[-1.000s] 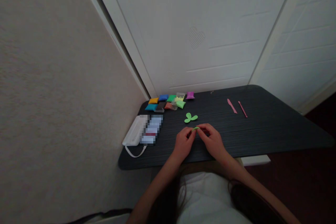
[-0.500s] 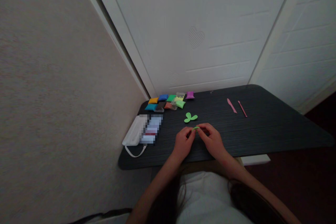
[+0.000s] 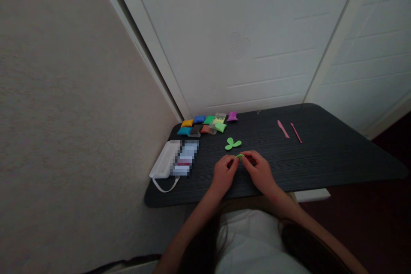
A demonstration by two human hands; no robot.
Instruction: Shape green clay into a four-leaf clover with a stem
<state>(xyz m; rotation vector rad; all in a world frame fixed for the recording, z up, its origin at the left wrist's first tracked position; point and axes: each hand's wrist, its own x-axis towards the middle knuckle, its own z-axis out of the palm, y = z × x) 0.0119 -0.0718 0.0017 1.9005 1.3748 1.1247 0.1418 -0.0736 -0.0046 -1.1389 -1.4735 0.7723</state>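
Between my two hands is a small, curved piece of light green modelling clay (image 3: 239, 156), pinched at both ends. My left hand (image 3: 224, 173) closes thumb and fingers on its left end. On the right end, my right hand (image 3: 258, 168) pinches with thumb and forefinger. Just beyond the fingertips, a three-lobed light green clay leaf shape (image 3: 233, 144) lies flat on the dark table (image 3: 257, 137). Much of the held piece is covered by my fingers.
Several coloured clay packets (image 3: 199, 119) lie at the back left. A white power bank (image 3: 166, 159) with a cable sits beside a phone (image 3: 186, 158) with a blurred screen. To the right are a pink clay knife (image 3: 283, 129) and a thin pink tool (image 3: 296, 133). White panels rise behind the table.
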